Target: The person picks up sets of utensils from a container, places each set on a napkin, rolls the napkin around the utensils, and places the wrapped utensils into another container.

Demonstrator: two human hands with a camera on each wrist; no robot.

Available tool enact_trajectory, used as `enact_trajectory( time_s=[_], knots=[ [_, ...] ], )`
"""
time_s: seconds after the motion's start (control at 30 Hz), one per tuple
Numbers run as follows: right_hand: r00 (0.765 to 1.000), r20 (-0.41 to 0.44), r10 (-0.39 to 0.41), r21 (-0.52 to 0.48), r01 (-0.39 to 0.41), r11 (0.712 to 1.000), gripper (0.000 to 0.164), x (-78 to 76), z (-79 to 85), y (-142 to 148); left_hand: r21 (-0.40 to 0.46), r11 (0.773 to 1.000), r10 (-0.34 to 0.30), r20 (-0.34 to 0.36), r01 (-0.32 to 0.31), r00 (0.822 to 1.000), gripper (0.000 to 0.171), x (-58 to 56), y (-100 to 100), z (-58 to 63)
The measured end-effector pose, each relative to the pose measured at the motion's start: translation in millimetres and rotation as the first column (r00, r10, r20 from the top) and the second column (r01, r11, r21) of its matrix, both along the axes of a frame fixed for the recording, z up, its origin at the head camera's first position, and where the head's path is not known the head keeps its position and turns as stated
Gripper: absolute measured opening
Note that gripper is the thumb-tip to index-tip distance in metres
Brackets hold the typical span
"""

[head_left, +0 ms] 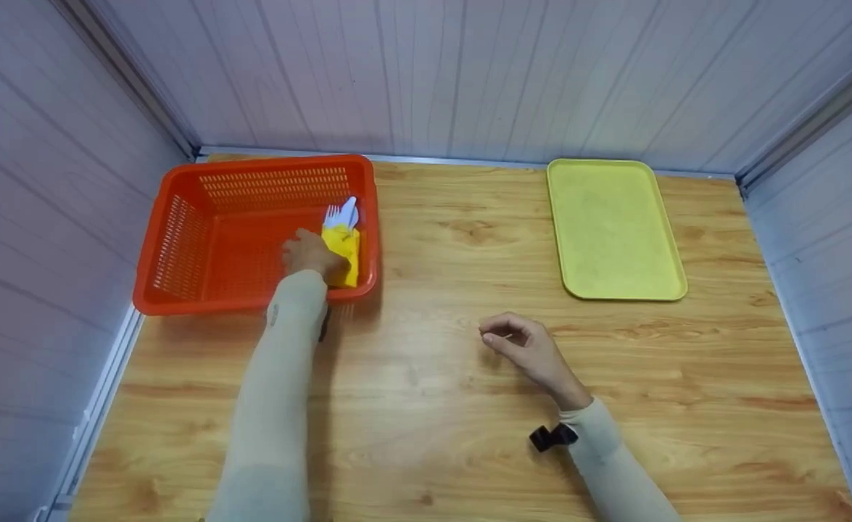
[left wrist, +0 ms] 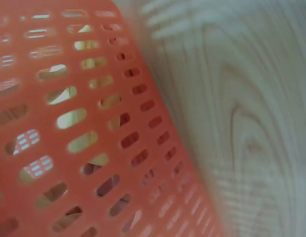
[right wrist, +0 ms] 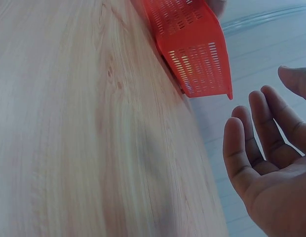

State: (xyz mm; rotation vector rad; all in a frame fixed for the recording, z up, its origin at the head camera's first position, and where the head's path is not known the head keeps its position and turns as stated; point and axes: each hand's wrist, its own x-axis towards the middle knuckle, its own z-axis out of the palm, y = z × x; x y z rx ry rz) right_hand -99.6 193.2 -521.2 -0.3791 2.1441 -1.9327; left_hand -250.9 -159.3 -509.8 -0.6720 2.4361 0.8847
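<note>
My left hand (head_left: 312, 254) is down inside the orange basket (head_left: 255, 303), at its right end. Its fingers are spread toward the left, while the thumb side overlaps a yellow cloth or napkin (head_left: 351, 254). Out of the yellow wrap stick a pale fork (head_left: 333, 216) and another pale utensil (head_left: 350, 210) with a rounded end. The basket's slotted wall (left wrist: 113, 148) hides most of the left hand in the left wrist view. Over the wooden table hovers my right hand (head_left: 531, 351), fingers loosely curved and holding nothing; the right wrist view shows its bare palm (right wrist: 286, 192).
A yellow tray (head_left: 614, 232) lies flat on the wooden table (head_left: 426, 435) at the back right. Panelled walls (head_left: 462, 80) enclose the table at the back and both sides. The basket stands near the back-left corner.
</note>
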Motion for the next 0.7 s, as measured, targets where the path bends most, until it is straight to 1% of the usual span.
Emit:
enact_trajectory(
  time_s=[0.1, 0.23, 0.3, 0.4, 0.53, 0.7],
  knots=[
    [1.0, 0.005, -0.002, 0.001, 0.002, 1.0, 0.019, 0.4, 0.0, -0.2, 0.041, 0.999, 0.015, 0.019, -0.016, 1.0, 0.092, 1.4, 1.0, -0.2],
    [1.0, 0.006, -0.001, 0.012, 0.001, 1.0, 0.017, 0.4, 1.1, -0.3, 0.108, 0.993, 0.037, 0.053, -0.042, 0.998, 0.091, 4.2, 1.5, 3.6],
    [1.0, 0.005, 0.001, 0.019, -0.001, 1.0, 0.018, 0.1, 1.6, -0.1, 0.124, 0.991, 0.039, 0.054, -0.046, 0.998, 0.088, 5.9, 1.5, 7.1],
    [1.0, 0.0, 0.005, 0.025, -0.005, 1.0, 0.017, -0.4, 1.6, -0.2, 0.128, 0.991, 0.042, 0.049, -0.048, 0.998, 0.087, 5.6, 0.7, 6.9],
    [1.0, -0.006, 0.009, 0.026, -0.009, 1.0, 0.018, -0.8, 1.3, 0.1, 0.096, 0.995, 0.015, 0.049, -0.02, 0.999, 0.087, 2.8, 0.5, 4.6],
    [1.0, -0.006, 0.007, 0.018, -0.007, 1.0, 0.02, -1.4, 1.1, 1.8, 0.075, 0.996, -0.059, 0.054, 0.054, 0.997, 0.086, 2.3, 3.2, 9.0]
  ],
)
